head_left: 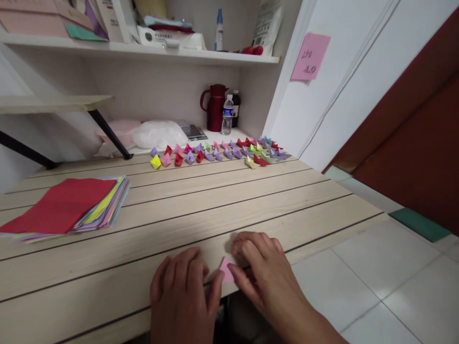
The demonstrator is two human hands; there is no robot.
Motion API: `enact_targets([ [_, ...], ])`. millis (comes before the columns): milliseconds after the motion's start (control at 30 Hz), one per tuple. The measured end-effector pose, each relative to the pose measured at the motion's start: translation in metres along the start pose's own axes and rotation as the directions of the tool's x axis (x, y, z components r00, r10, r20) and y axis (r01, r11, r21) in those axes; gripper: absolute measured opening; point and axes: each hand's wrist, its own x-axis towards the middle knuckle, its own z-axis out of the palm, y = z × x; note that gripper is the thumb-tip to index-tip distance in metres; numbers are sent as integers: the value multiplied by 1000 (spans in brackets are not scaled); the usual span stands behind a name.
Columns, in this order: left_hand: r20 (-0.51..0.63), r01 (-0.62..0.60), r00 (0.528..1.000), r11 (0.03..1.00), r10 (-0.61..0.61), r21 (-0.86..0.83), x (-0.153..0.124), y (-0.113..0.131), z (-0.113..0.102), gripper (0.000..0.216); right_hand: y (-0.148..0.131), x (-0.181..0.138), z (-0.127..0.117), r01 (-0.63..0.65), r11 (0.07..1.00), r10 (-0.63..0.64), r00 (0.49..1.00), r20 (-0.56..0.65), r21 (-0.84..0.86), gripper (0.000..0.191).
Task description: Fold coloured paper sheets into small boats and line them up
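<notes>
Both of my hands rest at the near edge of the wooden table (215, 200), pressing on a small pink folded paper (226, 268). My left hand (182, 291) covers the paper's left side, its fingers curled down and together. My right hand (261, 267) pinches the paper's right side, thumb against the pink corner. Most of the paper is hidden under my fingers. At the table's left lies a stack of coloured paper sheets (68, 208) with a red sheet on top. Several small folded paper pieces (218, 153) in many colours stand in rows at the far side.
A dark red jug (214, 107) and a water bottle (227, 114) stand at the back by the wall. A white plastic bag (159, 134) lies beside them. A shelf (143, 48) above holds boxes and a glue bottle. A pink note (310, 56) sticks on the white panel. Tiled floor lies to the right.
</notes>
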Motion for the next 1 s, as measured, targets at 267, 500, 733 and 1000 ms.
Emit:
enact_targets([
  [267, -144, -223, 964, 975, 224, 22, -20, 13, 11, 36, -1, 2, -5, -20, 999, 16, 996, 85, 47, 10],
  [500, 29, -200, 980, 974, 197, 110, -30, 13, 11, 46, 13, -28, -8, 191, 982, -189, 975, -114, 4, 38],
  [733, 11, -207, 978, 951, 210, 231, -37, 19, 10, 52, 22, -57, 7, 352, 879, -353, 934, 55, -321, 49],
  [1000, -37, -198, 976, 943, 215, 269, -40, 19, 14, 39, 25, -50, 11, 303, 943, -317, 944, -91, -136, 40],
])
